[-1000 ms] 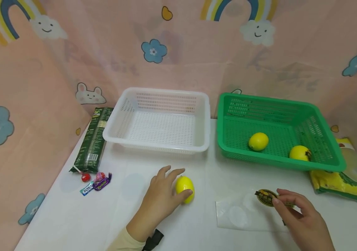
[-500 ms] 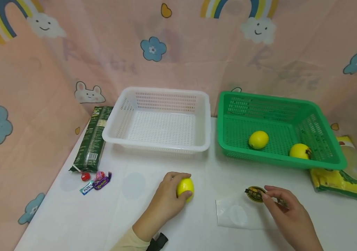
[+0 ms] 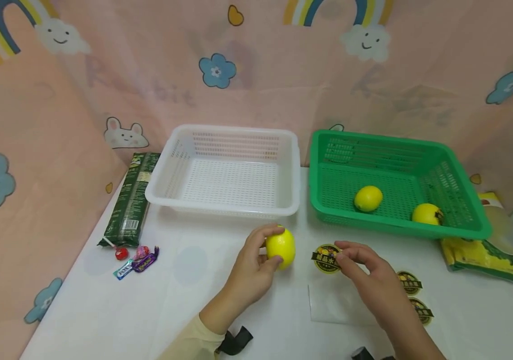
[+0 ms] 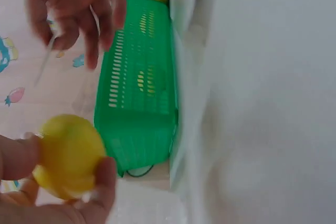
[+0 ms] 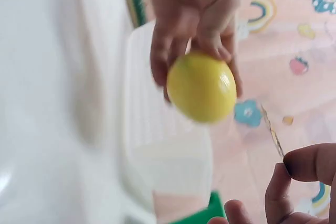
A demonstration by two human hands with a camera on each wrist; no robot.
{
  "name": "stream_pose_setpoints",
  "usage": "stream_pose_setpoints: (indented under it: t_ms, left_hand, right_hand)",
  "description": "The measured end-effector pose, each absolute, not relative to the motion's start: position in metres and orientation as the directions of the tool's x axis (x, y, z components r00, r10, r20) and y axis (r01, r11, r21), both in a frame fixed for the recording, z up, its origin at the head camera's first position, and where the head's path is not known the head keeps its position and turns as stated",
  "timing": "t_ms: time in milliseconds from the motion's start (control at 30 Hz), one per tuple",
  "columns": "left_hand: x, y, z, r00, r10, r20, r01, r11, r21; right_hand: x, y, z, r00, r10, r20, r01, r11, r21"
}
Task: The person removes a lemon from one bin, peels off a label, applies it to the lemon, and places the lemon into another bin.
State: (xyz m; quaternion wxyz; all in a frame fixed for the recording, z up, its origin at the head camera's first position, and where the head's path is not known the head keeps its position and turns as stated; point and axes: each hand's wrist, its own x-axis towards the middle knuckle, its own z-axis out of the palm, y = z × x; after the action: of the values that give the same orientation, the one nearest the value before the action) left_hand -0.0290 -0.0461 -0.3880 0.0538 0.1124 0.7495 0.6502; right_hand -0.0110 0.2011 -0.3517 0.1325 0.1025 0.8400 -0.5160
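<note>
My left hand (image 3: 252, 267) grips a yellow lemon (image 3: 281, 248) between thumb and fingers, raised off the table in front of the white basket. To its right, my right hand (image 3: 366, 272) pinches a round black-and-gold sticker (image 3: 326, 258) by its edge, a short way from the lemon. In the right wrist view the sticker (image 5: 273, 135) shows edge-on, apart from the lemon (image 5: 202, 88). Beneath the right hand lies a pale backing sheet (image 3: 335, 305), partly covered by the arm. More stickers (image 3: 409, 283) of the same kind lie beyond the right wrist.
A white basket (image 3: 222, 206) stands at the back. Beside it a green basket (image 3: 400, 227) holds two lemons, one bearing a sticker (image 3: 438, 216). A yellow packet (image 3: 486, 262) sits at the right. At left are a dark green packet (image 3: 131, 200) and several candies (image 3: 141, 259).
My left hand has closed round the lemon and lifted it up and right. My right hand has carried the sticker left, toward the lemon, uncovering more stickers on the table.
</note>
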Motion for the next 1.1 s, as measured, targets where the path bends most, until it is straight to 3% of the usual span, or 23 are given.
stream_pose_setpoints:
  t_ms: [167, 300, 800, 900, 1100]
  left_hand:
    - [-0.028, -0.041, -0.386, -0.946, 0.315, 0.081, 0.005, -0.236, 0.972]
    - [-0.026, -0.041, -0.387, -0.920, 0.373, 0.123, -0.018, -0.353, 0.936]
    - [-0.024, -0.032, -0.389, -0.932, 0.321, 0.170, 0.042, -0.370, 0.928]
    - [-0.022, -0.031, -0.387, -0.933, 0.324, 0.157, 0.017, -0.397, 0.918]
    - [-0.019, -0.033, -0.384, -0.922, 0.361, 0.138, -0.087, -0.542, 0.836]
  right_hand:
    - [-0.018, 0.177, -0.336, -0.949, -0.003, -0.314, 0.298, 0.307, -0.904]
    - [-0.021, 0.168, -0.333, -0.951, 0.009, -0.308, 0.294, 0.329, -0.898]
    - [-0.016, 0.157, -0.331, -0.970, 0.002, -0.241, 0.217, 0.443, -0.870]
    - [-0.012, 0.154, -0.335, -0.984, -0.014, -0.175, 0.153, 0.425, -0.892]
    - [-0.002, 0.143, -0.348, -0.990, -0.112, 0.086, -0.118, 0.326, -0.938]
